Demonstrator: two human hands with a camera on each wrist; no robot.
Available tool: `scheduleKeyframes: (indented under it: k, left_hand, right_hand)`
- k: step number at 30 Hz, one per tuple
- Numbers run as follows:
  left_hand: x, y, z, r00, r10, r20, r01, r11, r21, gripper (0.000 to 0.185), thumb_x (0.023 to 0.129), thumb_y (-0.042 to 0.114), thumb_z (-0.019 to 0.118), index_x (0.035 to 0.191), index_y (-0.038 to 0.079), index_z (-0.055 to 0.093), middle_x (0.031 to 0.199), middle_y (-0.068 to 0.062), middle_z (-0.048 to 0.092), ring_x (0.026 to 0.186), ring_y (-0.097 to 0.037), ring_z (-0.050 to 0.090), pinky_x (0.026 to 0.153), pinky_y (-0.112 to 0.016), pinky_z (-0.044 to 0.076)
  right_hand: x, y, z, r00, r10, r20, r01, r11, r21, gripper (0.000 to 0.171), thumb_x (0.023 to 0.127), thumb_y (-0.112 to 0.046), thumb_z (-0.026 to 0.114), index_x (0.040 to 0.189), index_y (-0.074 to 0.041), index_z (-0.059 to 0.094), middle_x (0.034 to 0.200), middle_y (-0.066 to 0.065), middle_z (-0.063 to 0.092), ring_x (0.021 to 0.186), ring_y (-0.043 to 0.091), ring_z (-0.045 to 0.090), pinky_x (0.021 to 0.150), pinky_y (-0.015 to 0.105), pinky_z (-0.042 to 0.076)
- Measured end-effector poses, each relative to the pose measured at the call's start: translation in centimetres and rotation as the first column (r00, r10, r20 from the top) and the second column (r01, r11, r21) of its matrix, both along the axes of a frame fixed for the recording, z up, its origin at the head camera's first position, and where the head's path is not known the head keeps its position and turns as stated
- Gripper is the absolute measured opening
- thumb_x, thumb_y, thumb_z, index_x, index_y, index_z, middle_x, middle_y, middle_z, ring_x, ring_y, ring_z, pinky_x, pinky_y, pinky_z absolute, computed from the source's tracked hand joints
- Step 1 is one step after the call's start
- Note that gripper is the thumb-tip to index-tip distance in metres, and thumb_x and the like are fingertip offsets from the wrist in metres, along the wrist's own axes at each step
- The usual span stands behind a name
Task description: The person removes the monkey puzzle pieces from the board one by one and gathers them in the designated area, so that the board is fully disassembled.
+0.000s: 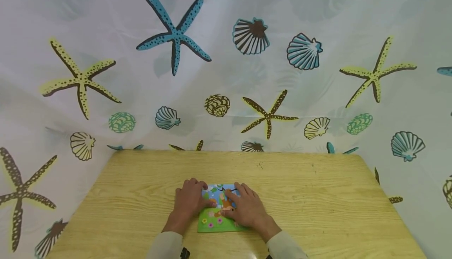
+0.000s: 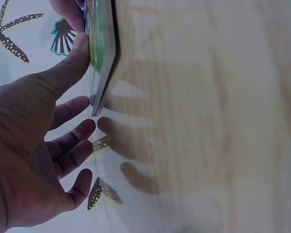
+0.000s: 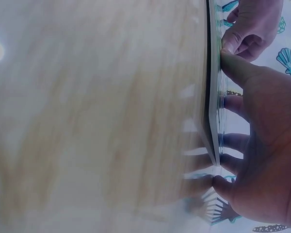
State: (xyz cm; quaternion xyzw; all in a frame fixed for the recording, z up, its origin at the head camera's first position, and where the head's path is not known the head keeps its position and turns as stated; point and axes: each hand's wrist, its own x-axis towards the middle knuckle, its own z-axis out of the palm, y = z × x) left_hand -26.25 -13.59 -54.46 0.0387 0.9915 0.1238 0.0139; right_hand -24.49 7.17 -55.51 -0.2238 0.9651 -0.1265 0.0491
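Pressing works best with flat, even fingers: both hands, left hand [image 1: 188, 202] and right hand [image 1: 247, 208], lie released on the picture puzzle [image 1: 213, 219] on the counter [image 1: 318, 196].

My table [image 1: 318, 196] is pale wood with visible grain and a slight sheen near me. The puzzle board [image 1: 215, 224] under my fingers looks like thin printed card, smooth and a little glossy. The curtain [image 1: 226, 74] beyond is soft, matt printed cloth.
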Motion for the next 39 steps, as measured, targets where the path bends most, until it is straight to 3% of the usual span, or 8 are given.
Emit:
scheduleKeyframes:
  k: [9, 20, 26, 30, 33, 39]
  left_hand:
    - [0.2, 0.8, 0.7, 1.0, 0.021, 0.019, -0.022, 0.999, 0.034, 0.062, 0.071, 0.051, 0.08, 0.115, 0.009, 0.066, 0.117, -0.015, 0.06, 0.113, -0.036, 0.052, 0.092, -0.059, 0.043]
    - [-0.9, 0.6, 1.1, 0.99, 0.038, 0.134, -0.056, 0.989, 0.138, 0.064, 0.069, 0.042, 0.086, 0.113, 0.003, 0.06, 0.112, -0.017, 0.059, 0.107, -0.036, 0.054, 0.089, -0.058, 0.044]
    - [-1.4, 0.5, 1.0, 0.987, 0.036, 0.158, -0.068, 0.977, 0.202, 0.061, 0.07, 0.039, 0.086, 0.109, 0.005, 0.053, 0.097, -0.009, 0.06, 0.09, -0.027, 0.057, 0.083, -0.052, 0.043]
    - [-1.4, 0.4, 0.8, 0.99, 0.001, 0.143, -0.043, 0.954, 0.296, 0.041, 0.085, 0.03, 0.074, 0.109, 0.01, 0.048, 0.087, -0.004, 0.059, 0.075, -0.02, 0.054, 0.075, -0.045, 0.038]
    - [-1.4, 0.1, 0.2, 0.993, -0.015, 0.121, -0.032, 0.923, 0.382, 0.027, 0.094, 0.024, 0.063, 0.111, 0.013, 0.045, 0.089, -0.003, 0.058, 0.072, -0.017, 0.052, 0.071, -0.038, 0.039]
    - [-1.3, -2.2, -0.9, 0.992, 0.047, 0.116, -0.099, 0.864, 0.494, 0.029, 0.098, 0.018, 0.056, 0.123, 0.011, 0.043, 0.096, -0.007, 0.06, 0.073, -0.016, 0.054, 0.066, -0.033, 0.044]
  right_hand:
    - [-0.3, 0.1, 0.2, 1.0, 0.006, -0.009, -0.006, 1.0, 0.003, 0.065, 0.089, -0.064, 0.053, 0.145, -0.032, 0.043, 0.157, 0.009, 0.03, 0.145, 0.033, 0.029, 0.112, 0.053, 0.033]
    - [-0.4, 0.1, 0.4, 1.0, 0.013, 0.003, -0.013, 1.0, -0.003, 0.065, 0.09, -0.063, 0.053, 0.146, -0.033, 0.042, 0.157, 0.009, 0.029, 0.145, 0.033, 0.029, 0.112, 0.052, 0.032]
    - [-0.4, 0.1, 0.7, 1.0, 0.005, 0.001, -0.005, 1.0, 0.003, 0.065, 0.09, -0.064, 0.052, 0.146, -0.033, 0.041, 0.158, 0.008, 0.029, 0.146, 0.032, 0.028, 0.113, 0.052, 0.032]
    - [-0.3, 0.1, 0.6, 1.0, 0.003, 0.002, -0.003, 1.0, 0.002, 0.066, 0.09, -0.064, 0.052, 0.146, -0.032, 0.042, 0.157, 0.009, 0.029, 0.146, 0.033, 0.028, 0.112, 0.052, 0.032]
    - [-0.3, 0.1, 0.5, 1.0, 0.005, 0.004, -0.005, 1.0, 0.001, 0.066, 0.089, -0.064, 0.052, 0.146, -0.032, 0.042, 0.157, 0.009, 0.029, 0.145, 0.034, 0.028, 0.112, 0.053, 0.032]
    - [-0.1, 0.3, 0.2, 1.0, 0.001, 0.01, -0.001, 1.0, -0.007, 0.066, 0.089, -0.064, 0.053, 0.145, -0.032, 0.043, 0.157, 0.009, 0.03, 0.145, 0.034, 0.029, 0.112, 0.053, 0.032]
